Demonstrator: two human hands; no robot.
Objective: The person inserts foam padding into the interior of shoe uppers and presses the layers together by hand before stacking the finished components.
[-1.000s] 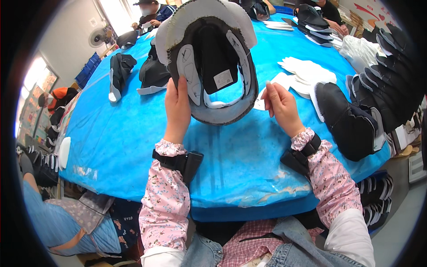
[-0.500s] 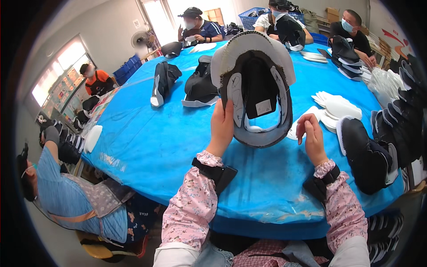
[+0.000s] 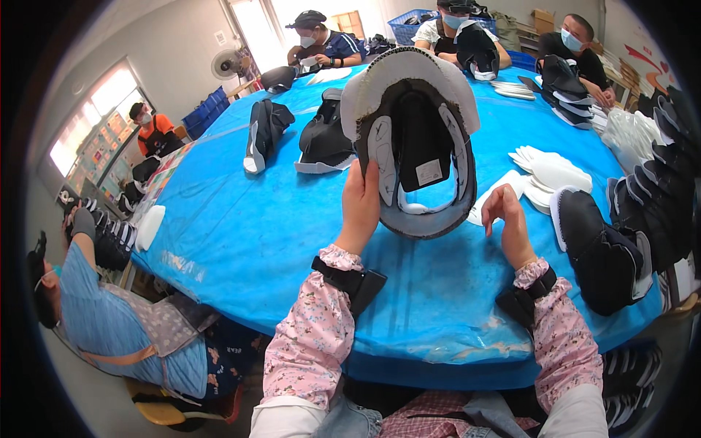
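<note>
My left hand (image 3: pixel 359 208) holds a black shoe upper (image 3: pixel 467 186) by its left edge, thumb on the near side. The upper is raised above the table, its open underside facing me. A pale, stitched-edged flap curves round its top, and white pieces and a small label show inside. My right hand (image 3: pixel 509 225) hovers to the right of the upper, apart from it, its fingers loosely bent with nothing in them. Just beyond that hand, a white insole (image 3: pixel 499 196) lies on the table beside a fanned pile of white insoles (image 3: pixel 558 175).
A blue-covered table (image 3: pixel 277 248) spreads before me. More black uppers (image 3: pixel 328 139) stand beyond my left hand, and a row of them (image 3: pixel 606 255) lines the right side. Co-workers sit round the far side; another person (image 3: pixel 139 343) sits at the left.
The upper and my left hand have shifted very slightly left in view, and the grip is the same. My right hand stays in nearly the same place. A far co-worker has lowered their head.
</note>
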